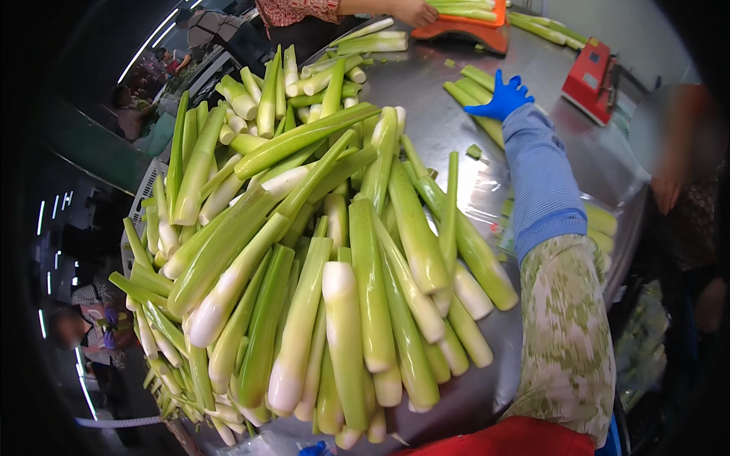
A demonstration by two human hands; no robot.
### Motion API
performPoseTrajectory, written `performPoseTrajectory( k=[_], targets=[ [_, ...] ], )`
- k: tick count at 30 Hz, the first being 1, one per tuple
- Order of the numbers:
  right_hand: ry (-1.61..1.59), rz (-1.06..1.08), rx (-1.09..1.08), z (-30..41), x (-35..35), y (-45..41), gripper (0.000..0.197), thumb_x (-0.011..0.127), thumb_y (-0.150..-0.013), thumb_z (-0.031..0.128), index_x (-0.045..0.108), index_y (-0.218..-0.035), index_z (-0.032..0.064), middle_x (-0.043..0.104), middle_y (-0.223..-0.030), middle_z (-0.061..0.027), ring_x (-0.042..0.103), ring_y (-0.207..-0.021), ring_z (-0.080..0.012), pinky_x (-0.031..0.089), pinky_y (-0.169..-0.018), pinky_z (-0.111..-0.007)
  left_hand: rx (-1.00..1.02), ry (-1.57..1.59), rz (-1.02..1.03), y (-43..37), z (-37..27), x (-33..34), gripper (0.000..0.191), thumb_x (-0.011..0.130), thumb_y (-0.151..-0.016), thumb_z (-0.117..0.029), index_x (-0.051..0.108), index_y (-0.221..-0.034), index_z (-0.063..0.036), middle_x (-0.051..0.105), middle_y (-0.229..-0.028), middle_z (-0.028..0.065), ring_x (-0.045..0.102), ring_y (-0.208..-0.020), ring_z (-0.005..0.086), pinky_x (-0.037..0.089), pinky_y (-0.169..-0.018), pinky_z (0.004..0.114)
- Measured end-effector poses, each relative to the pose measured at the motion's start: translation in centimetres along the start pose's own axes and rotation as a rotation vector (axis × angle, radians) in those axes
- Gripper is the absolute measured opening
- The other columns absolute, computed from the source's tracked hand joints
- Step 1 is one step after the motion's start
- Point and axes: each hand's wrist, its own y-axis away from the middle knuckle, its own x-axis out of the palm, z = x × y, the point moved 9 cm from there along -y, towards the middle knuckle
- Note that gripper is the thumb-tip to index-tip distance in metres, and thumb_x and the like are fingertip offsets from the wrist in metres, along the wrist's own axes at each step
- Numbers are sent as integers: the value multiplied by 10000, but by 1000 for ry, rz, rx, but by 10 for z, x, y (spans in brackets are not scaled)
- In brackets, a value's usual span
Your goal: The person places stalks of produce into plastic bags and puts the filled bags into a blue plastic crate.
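My right hand [502,97], in a blue glove, reaches over the steel table with its fingers spread. It is over a few green stalks [476,94] that look like water bamboo shoots; whether it touches them is unclear. Of my left hand [315,449], only a bit of blue glove shows at the bottom edge, beside clear plastic film [268,444]. Before me lies a large heap of green-and-white water bamboo shoots [308,319], trimmed at the ends and pointing different ways.
A person's hand [419,12] is at an orange weighing scale [465,34] loaded with stalks. A red scale [590,80] stands at the far right. Bundled shoots [601,222] lie beyond my right forearm. A white crate [137,199] borders the heap; other people work left.
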Motion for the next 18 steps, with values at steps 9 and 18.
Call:
performPoseTrajectory(
  k=[9,18],
  targets=[
    [-184,222,-156,-3,48,-70,942,772,-460,565,516,-1149,-23,585,-1039,-228,591,-922,-325,451,-825,-348,-109,14,38,-28,-5,15,423,617,-772,-373,569,-949,8,536,-643,110,496,-572,255,428,-570,376],
    [-76,280,-148,36,55,-29,879,779,-480,530,537,-1118,-24,599,-1002,-214,597,-896,-314,457,-807,-348,-99,39,12,-35,2,16,420,620,-775,-366,565,-954,10,538,-660,106,497,-591,243,430,-585,372]
  ],
)
